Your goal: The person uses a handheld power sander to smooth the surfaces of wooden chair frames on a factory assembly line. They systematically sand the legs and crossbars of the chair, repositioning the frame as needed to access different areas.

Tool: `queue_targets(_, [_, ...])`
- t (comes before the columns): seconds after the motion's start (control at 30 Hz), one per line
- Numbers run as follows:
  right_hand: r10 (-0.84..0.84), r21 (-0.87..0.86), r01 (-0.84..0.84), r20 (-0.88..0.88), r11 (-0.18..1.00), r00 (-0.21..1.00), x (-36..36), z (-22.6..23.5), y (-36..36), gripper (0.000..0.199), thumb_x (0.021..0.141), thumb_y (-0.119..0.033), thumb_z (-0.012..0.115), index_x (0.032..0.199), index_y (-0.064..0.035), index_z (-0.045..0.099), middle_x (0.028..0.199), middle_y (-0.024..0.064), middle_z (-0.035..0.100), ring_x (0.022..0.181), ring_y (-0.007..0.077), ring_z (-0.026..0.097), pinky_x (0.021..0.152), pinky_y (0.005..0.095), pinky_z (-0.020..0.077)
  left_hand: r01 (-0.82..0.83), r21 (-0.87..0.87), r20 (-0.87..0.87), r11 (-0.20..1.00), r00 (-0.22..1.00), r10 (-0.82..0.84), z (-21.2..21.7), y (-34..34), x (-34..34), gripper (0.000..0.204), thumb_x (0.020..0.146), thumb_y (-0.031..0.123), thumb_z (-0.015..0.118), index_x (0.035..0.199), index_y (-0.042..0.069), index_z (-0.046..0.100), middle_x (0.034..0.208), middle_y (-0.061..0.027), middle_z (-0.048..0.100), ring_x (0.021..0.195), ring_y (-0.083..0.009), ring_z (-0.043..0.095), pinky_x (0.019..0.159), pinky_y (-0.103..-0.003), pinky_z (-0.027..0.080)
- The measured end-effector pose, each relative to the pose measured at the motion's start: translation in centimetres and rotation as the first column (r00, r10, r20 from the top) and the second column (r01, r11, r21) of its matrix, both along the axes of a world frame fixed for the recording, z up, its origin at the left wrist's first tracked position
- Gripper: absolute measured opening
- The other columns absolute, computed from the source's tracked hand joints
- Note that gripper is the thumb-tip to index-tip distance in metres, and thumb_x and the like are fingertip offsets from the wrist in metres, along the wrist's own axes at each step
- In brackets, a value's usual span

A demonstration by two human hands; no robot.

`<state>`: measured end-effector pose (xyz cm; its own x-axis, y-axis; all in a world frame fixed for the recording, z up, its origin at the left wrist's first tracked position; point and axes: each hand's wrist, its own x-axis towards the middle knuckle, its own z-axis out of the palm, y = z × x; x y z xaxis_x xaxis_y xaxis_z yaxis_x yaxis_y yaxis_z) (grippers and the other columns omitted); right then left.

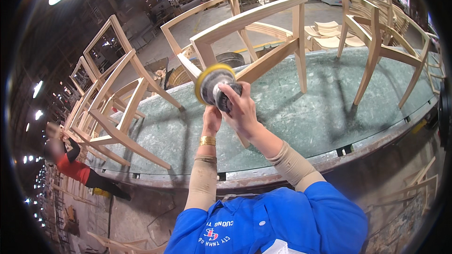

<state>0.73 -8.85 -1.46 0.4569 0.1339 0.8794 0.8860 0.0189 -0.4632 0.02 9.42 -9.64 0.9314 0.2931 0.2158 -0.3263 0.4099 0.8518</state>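
Standing left of the left hand [212, 119] is a wooden chair frame [123, 137]; that hand sits under the sander [214, 84], its grip unclear. The right hand [242, 111] clasps the sander's body; beyond it rises a second frame [254, 16], farther right a third frame [372, 59].

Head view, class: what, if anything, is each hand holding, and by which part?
The right hand grips a yellow-rimmed sander by its dark rear body. What the left hand holds is hidden and cannot be told.
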Motion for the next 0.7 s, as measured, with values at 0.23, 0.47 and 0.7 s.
queue_targets(0.23, [-0.043, 0.05, 0.041, 0.044, 0.998, 0.998, 0.8, 1.9, 0.8, 0.074, 0.061, -0.002, 0.076, 0.127, -0.0243, 0.05, 0.116, 0.0195, 0.041, 0.089, 0.0394, 0.06, 0.071, 0.0431, 0.0542, -0.138, -0.135, -0.023, 0.981, 0.99, 0.136, -3.0, -2.9, -0.8, 0.034, 0.099, 0.014, 0.042, 0.131, 0.002, 0.046, 0.13, -0.0075, 0.052, 0.118, -0.0181, 0.052, 0.102, -0.032, 0.041])
queue_targets(0.47, [-0.023, -0.014, 0.023, 0.004, 1.0, 1.0, 0.0, -2.2, 1.3, 0.071, 0.06, -0.002, 0.077, 0.123, -0.0242, 0.053, 0.115, 0.0173, 0.041, 0.089, 0.0363, 0.06, 0.07, 0.0419, 0.0546, -0.148, -0.094, -0.126, 0.984, 0.983, 0.136, -2.5, -3.4, -1.4, 0.041, 0.099, 0.013, 0.041, 0.138, 0.002, 0.04, 0.135, -0.0088, 0.05, 0.124, -0.0199, 0.047, 0.104, -0.034, 0.04])
queue_targets(0.7, [-0.052, 0.062, 0.046, 0.098, 0.997, 0.994, -0.6, 1.2, 2.7, 0.071, 0.057, -0.004, 0.077, 0.121, -0.0294, 0.057, 0.114, 0.0167, 0.042, 0.084, 0.0337, 0.06, 0.068, 0.0394, 0.0539, -0.108, -0.299, -0.031, 0.948, 0.994, 0.103, -2.3, -3.4, -2.2, 0.042, 0.098, 0.011, 0.041, 0.14, 0.004, 0.039, 0.136, -0.0086, 0.049, 0.124, -0.0201, 0.049, 0.104, -0.033, 0.04])
